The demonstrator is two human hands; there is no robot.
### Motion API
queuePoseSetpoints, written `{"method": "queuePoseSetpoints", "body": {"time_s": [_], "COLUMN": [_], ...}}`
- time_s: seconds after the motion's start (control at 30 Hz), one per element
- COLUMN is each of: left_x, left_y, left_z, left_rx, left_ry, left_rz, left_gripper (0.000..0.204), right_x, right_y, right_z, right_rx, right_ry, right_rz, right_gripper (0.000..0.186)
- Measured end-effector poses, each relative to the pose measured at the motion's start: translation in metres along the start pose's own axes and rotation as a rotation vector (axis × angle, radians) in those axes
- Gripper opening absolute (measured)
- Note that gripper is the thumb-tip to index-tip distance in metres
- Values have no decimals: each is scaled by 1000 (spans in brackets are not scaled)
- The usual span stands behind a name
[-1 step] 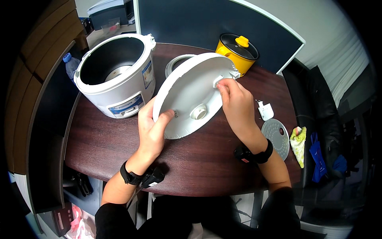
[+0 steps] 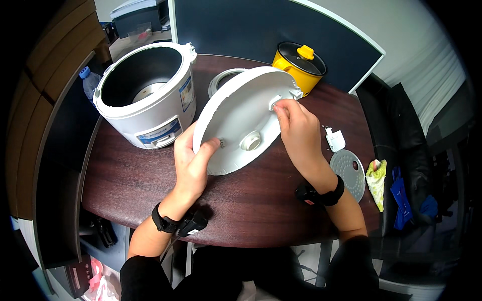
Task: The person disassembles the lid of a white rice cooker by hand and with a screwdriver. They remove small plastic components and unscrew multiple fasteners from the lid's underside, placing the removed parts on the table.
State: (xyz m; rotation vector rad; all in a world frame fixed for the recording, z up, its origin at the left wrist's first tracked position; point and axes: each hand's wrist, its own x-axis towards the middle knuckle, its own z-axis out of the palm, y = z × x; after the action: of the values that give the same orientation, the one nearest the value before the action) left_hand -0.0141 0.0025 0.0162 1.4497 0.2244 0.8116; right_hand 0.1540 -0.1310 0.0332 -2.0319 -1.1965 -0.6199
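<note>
A white domed rice cooker lid (image 2: 236, 115) is held tilted above the table, its hollow inner side facing me. My left hand (image 2: 193, 158) grips its lower left rim, thumb on the inside and fingers behind, hidden. Near the hinge end of the lid, my right hand (image 2: 299, 131) pinches a small white plastic piece (image 2: 274, 102) against the inner wall; its shape is partly covered by my fingers. A round white fitting (image 2: 250, 141) protrudes inside the lid. To the left stands the white rice cooker body (image 2: 150, 113), lidless, with a dark interior.
Behind the lid lies a partly hidden ring-shaped part (image 2: 216, 83). A yellow pot (image 2: 301, 72) stands at the back by the dark partition (image 2: 251, 25). On the right are a white plastic part (image 2: 335, 140), a perforated grey disc (image 2: 346, 173) and a yellow-green cloth (image 2: 375, 185). A bottle (image 2: 89, 83) stands far left.
</note>
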Motion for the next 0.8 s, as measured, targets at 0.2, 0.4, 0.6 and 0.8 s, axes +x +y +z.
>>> {"method": "queuePoseSetpoints", "body": {"time_s": [0.2,0.4,0.6,0.8], "left_x": [0,-1,-1,-1], "left_y": [0,2,0,2], "left_z": [0,0,0,3], "left_rx": [18,14,14,13], "left_ry": [1,-9,-8,-6], "left_rz": [-3,-11,-10,11], "left_gripper": [34,35,35,35], "right_x": [-1,-2,-2,-4], "right_y": [1,-1,0,1], "right_z": [1,-3,0,2], "right_rx": [-28,-72,-32,-60], "right_ry": [-5,-25,21,18], "right_rz": [-44,-20,-63,-50], "right_gripper": [12,12,11,9]}}
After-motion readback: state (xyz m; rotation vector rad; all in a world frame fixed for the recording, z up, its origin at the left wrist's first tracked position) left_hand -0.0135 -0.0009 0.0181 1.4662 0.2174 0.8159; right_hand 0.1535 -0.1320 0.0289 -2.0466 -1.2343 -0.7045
